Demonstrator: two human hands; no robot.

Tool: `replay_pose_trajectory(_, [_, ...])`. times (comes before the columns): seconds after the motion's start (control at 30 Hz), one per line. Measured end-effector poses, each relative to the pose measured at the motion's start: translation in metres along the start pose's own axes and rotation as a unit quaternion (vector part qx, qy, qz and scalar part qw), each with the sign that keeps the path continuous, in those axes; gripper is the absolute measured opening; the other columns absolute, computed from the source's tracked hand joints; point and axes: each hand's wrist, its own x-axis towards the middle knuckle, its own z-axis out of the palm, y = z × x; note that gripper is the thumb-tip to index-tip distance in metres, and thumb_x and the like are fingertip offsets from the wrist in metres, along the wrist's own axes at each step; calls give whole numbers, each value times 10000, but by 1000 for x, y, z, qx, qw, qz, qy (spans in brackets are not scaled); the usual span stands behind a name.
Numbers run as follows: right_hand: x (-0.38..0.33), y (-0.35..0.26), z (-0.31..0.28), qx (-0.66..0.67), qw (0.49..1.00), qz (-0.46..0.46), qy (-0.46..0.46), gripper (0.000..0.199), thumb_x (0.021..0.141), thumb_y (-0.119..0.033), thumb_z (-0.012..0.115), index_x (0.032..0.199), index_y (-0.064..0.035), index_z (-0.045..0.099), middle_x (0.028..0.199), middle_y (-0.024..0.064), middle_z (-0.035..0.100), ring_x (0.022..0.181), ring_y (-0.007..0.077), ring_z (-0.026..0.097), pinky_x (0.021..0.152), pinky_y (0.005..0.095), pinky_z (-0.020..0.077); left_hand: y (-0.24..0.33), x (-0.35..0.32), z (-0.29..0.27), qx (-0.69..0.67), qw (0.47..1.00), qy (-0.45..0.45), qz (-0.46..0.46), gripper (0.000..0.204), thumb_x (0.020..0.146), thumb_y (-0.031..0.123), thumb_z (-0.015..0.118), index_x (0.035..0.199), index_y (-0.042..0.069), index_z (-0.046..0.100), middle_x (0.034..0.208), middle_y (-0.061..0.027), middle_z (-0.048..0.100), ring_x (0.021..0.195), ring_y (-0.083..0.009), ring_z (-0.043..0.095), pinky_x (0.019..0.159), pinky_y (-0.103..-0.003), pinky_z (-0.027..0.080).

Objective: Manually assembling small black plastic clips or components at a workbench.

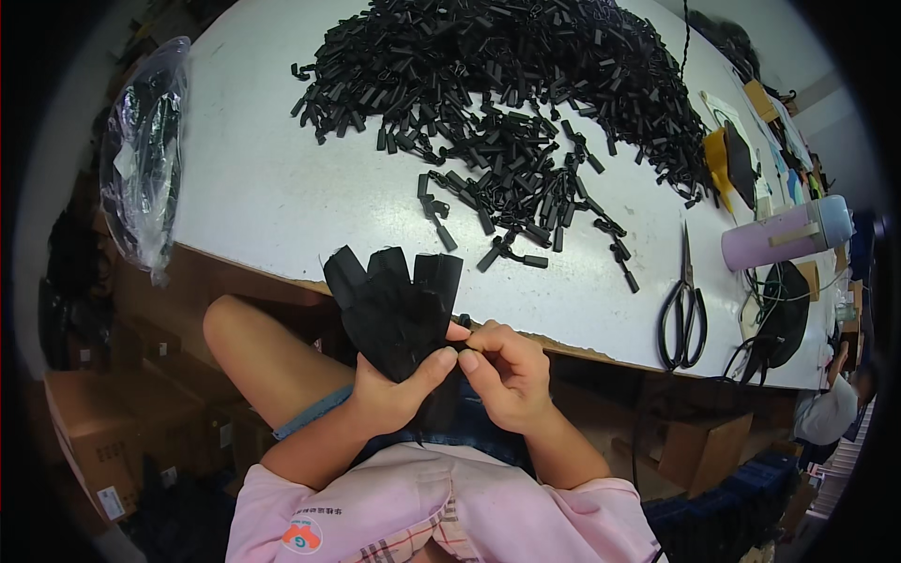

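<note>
- Looking down through the head camera, I am seeing two bare hands meeting just below the near edge of a white table [263,188].
- The left hand [389,389] is closing around a fanned bundle of black fabric strips [394,300], thumb pressing across the front.
- The strips are running upward and away from that hand, their long axis roughly vertical, free ends spreading over the table edge.
- The right hand [502,371] is pinching narrowly at the bundle's lower right side, fingertips touching the left thumb; what it is gripping there I cannot tell.
- A heap of small black plastic pieces [526,103] is lying well beyond, black scissors [685,310] to the right.
</note>
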Motion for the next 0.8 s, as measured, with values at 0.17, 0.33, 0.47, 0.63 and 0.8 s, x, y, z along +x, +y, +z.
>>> replay_pose_trajectory(0.17, [-1, -6, 0, 187, 973, 139, -5, 69, 750, -36, 557, 783, 12, 520, 638, 42, 474, 511, 74, 414, 456, 182, 322, 2, -1, -3, 4, 1000, -11, -2, 168, 770, 47, 552, 929, -10, 548, 859, -53, 554, 779, -101, 523, 689, -220, 431])
replay_pose_trajectory(0.33, [0, 1, 1, -29, 996, -77, 22, 83, 734, -2, 562, 797, 13, 511, 654, 39, 478, 493, 53, 394, 435, 167, 309, 4, 1, -9, -83, 989, -33, -119, 140, 777, 84, 561, 889, 1, 550, 740, -26, 546, 571, -68, 504, 496, -173, 412])
replay_pose_trajectory(0.47, [10, -7, -8, 11, 999, 20, -32, 116, 694, 33, 587, 780, 26, 508, 643, 35, 495, 488, 34, 406, 437, 157, 310, 1, -2, -4, -25, 997, 20, -74, 109, 780, 107, 563, 829, 16, 530, 671, -6, 515, 471, -48, 442, 404, -165, 347])
replay_pose_trajectory(0.63, [14, -12, -14, -80, 961, -15, -264, 141, 658, -17, 616, 765, 3, 526, 564, 44, 482, 427, 86, 432, 423, 192, 345, 5, 0, -2, -30, 994, 97, -47, 127, 791, 124, 552, 848, 20, 508, 665, -20, 500, 462, -53, 424, 402, -176, 344])
replay_pose_trajectory(0.8, [12, -16, 0, -238, 957, -166, 15, 258, 599, -99, 649, 823, -31, 542, 743, 87, 509, 597, 216, 505, 475, 294, 406, 7, 8, -10, -177, 968, 12, -179, 299, 800, 291, 536, 889, 11, 481, 632, -20, 468, 453, -62, 416, 389, -183, 344])
